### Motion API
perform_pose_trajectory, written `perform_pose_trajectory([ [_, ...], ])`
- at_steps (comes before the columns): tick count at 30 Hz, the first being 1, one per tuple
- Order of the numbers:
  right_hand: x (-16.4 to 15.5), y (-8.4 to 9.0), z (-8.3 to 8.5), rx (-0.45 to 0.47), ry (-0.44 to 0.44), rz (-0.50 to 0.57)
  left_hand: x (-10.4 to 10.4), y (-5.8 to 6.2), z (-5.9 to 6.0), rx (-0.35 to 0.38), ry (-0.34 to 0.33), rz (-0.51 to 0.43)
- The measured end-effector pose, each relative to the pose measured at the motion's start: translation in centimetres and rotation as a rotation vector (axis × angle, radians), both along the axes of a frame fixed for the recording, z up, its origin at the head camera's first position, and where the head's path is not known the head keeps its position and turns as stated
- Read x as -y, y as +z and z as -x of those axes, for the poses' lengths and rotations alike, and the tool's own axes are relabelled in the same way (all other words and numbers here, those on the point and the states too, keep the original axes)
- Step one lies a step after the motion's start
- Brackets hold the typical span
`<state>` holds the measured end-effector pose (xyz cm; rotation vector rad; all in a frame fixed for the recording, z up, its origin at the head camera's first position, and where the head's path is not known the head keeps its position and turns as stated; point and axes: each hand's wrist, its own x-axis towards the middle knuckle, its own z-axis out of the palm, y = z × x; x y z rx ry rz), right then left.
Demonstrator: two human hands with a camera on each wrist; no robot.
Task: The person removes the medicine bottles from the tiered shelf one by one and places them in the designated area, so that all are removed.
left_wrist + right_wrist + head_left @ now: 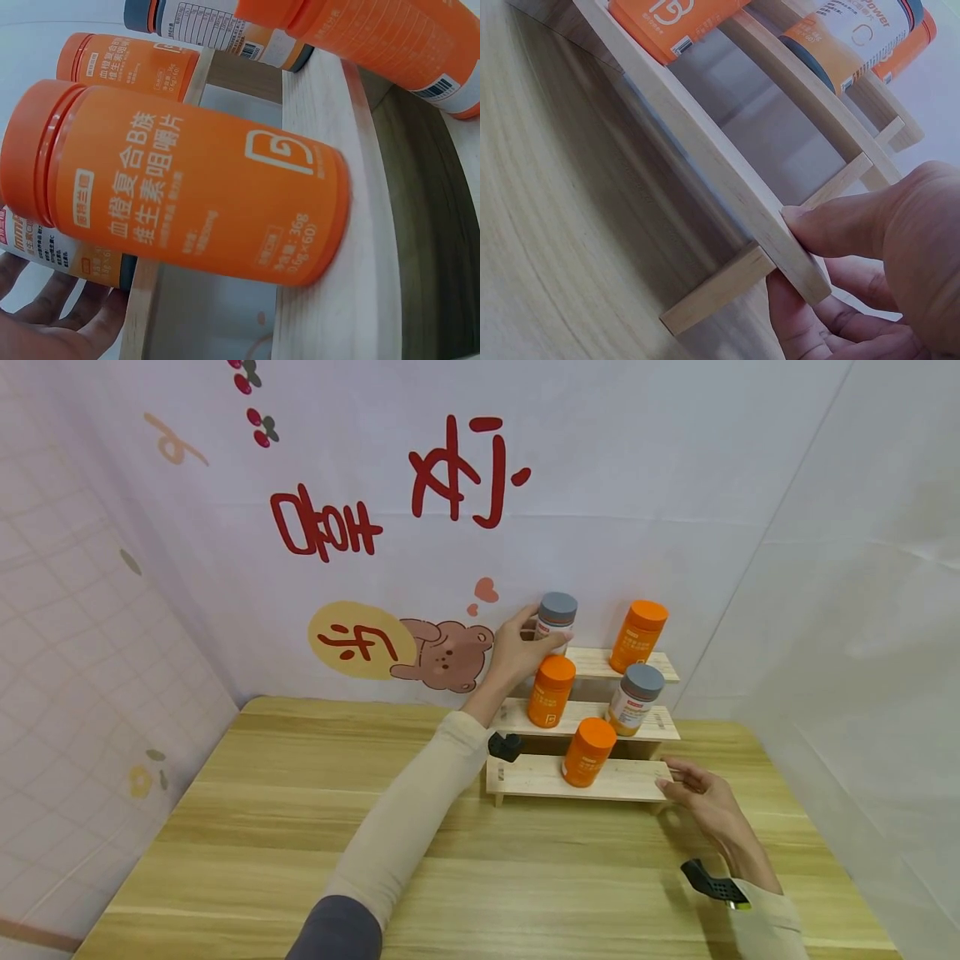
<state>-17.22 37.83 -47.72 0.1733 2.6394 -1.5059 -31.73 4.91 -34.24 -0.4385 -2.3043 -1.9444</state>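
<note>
Head view has a three-step wooden rack (592,777) sitting on the table (262,827). Left hand (517,647) is up at the rack's top step, fingers curled around the grey-capped bottle (556,620) at the left end. Right hand (701,797) is down at the rack's bottom step, thumb (840,225) and fingers pinching its right end. Four more bottles stand on the steps, including an orange bottle (550,691) just below the gripped one.

Head looks down; wrists close on shelf (577,781).
</note>
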Motion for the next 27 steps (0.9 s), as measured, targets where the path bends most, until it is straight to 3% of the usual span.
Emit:
perform_pose_trajectory([
  [9,0.0,-0.1,0.0,0.006,-0.006,0.015,0.8,-0.8,-0.1,0.022,0.011,-0.047],
  [21,-0.1,-0.1,0.3,0.007,-0.002,0.009,2.7,-1.0,-0.7,0.023,0.028,-0.079],
  [27,-0.2,-0.2,0.3,-0.016,-0.002,0.003,3.6,-1.1,-1.2,-0.020,0.047,-0.085],
])
